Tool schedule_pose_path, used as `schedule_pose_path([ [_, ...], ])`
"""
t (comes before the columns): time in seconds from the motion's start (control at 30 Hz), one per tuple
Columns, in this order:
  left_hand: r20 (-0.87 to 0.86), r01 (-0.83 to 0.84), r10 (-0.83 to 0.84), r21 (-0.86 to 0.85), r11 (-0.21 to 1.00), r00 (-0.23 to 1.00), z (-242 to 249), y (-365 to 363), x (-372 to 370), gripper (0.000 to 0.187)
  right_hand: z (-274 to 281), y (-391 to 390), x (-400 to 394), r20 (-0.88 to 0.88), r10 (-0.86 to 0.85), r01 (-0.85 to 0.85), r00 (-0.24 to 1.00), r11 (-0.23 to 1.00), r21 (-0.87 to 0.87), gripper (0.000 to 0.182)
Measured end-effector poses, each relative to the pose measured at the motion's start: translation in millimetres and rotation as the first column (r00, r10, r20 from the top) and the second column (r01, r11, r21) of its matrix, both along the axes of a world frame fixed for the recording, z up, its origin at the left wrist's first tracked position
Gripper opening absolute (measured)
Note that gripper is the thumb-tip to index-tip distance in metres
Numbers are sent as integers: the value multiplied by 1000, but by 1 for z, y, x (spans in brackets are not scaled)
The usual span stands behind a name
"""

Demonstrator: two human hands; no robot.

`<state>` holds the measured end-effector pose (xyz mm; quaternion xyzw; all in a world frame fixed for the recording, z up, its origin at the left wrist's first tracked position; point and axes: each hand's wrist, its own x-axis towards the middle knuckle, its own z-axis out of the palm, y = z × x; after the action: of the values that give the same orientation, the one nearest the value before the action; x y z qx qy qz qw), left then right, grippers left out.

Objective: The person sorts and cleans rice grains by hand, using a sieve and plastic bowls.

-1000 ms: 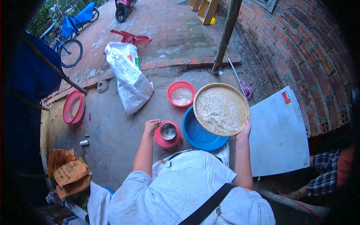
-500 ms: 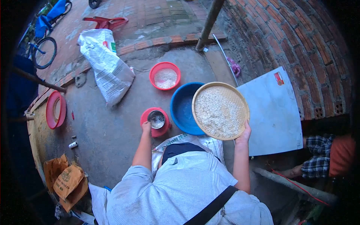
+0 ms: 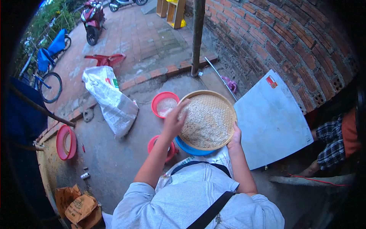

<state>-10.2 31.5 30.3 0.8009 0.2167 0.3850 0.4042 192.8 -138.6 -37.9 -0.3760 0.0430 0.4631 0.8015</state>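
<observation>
A round woven tray bearing pale grains lies over the blue basin, hiding most of it. My right hand grips the tray's right rim. At the tray's left rim my left hand has its fingers spread and holds nothing. Just left of the tray, partly behind that hand, is a red bowl with pale grains inside. My left forearm partly covers a red stool and the metal bowl on it.
A white sack lies ahead on the left, and a red basin stands farther left. Brown paper bags sit at lower left. On the right are a white board and a person's checked shorts. A post rises ahead.
My left hand has let go of the metal bowl and moved up to the tray's left rim. The tray has shifted left over the blue basin. The view has tilted upward.
</observation>
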Motion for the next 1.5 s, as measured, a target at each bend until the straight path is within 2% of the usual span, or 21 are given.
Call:
schedule_pose_path([
  [0.03, -112, 96, -83, 111, 989, 990, -4, -2, 9, 45, 0, 2, -3, -25, 37, -36, 999, 999, 23, 47],
  [0.1, -434, 144, -41, 205, 968, 900, -13, -15, 21, 51, -10, 6, -3, -42, 49, -47, 998, 998, 51, 48],
  [0.2, -590, 200, -54, 184, 962, 806, -25, -30, 36, 55, 0, 11, -11, -26, 62, -60, 998, 995, 79, 50],
  [0.37, -557, 435, -302, 121, 892, 774, -25, -61, 58, 53, -10, 12, -5, -36, 100, -94, 994, 984, 153, 51],
  [0.43, -452, 721, -660, -53, 691, 600, -8, -69, 63, 49, 10, 11, -7, -64, 128, -132, 990, 990, -47, 50],
  [0.5, -455, 722, -631, 39, 691, 628, 7, -75, 61, 42, 23, 10, -9, -87, 147, -151, 985, 988, -44, 49],
  [0.57, -475, 691, -623, -41, 722, 622, 15, -69, 53, 39, 7, 12, -5, -46, 125, -120, 991, 987, 108, 48],
  [0.6, -448, 666, -554, 137, 734, 702, 16, -64, 50, 31, 6, 14, -4, -45, 124, -117, 991, 985, 128, 48],
  [0.63, -446, 665, -552, 145, 732, 705, 18, -58, 46, 31, 5, 14, -1, -38, 123, -117, 992, 984, 132, 48],
  [0.7, -600, 601, -399, 177, 779, 694, 25, -50, 34, 24, 3, 15, -1, -60, 137, -131, 989, 987, 89, 48],
  [0.87, -476, 463, -314, 236, 854, 822, 20, -26, 26, 12, 2, 25, -5, -30, 169, -166, 985, 984, 71, 47],
  [0.97, -393, 333, -225, 233, 914, 892, 13, -6, 27, 12, -2, 27, -8, -60, 202, -198, 978, 978, 65, 47],
  [1.0, -472, 324, -252, 76, 943, 845, 19, 0, 26, 24, 0, 28, -10, -51, 208, -205, 977, 977, 60, 48],
  [1.03, -472, 323, -253, 71, 944, 844, 16, 0, 26, 24, 2, 28, -12, -44, 213, -211, 976, 976, 53, 49],
  [1.1, -491, 173, 18, 341, 924, 871, 1, 3, 29, 46, 9, 28, -16, -43, 214, -212, 976, 976, 57, 49],
  [1.13, -609, 226, -37, 237, 945, 793, -9, 6, 35, 63, 11, 27, -17, -38, 213, -210, 976, 975, 66, 49],
  [1.23, -618, 263, -15, 311, 913, 786, -28, -16, 53, 59, 0, 31, -14, -15, 213, -211, 977, 973, 94, 49],
  [1.27, -520, 327, -161, 246, 912, 839, -37, -21, 60, 57, -6, 34, -12, -16, 208, -206, 978, 974, 96, 49],
  [1.37, -313, 653, -606, 66, 755, 732, -32, -46, 75, 43, -17, 33, -6, 28, 213, -215, 977, 964, 155, 50],
  [1.43, -384, 656, -572, 129, 744, 725, -22, -52, 73, 37, -15, 27, -2, -106, 248, -252, 963, 967, -24, 51],
  [1.5, -448, 658, -532, 190, 729, 719, -20, -48, 71, 31, -17, 27, -1, -119, 229, -222, 966, 973, 68, 51],
])
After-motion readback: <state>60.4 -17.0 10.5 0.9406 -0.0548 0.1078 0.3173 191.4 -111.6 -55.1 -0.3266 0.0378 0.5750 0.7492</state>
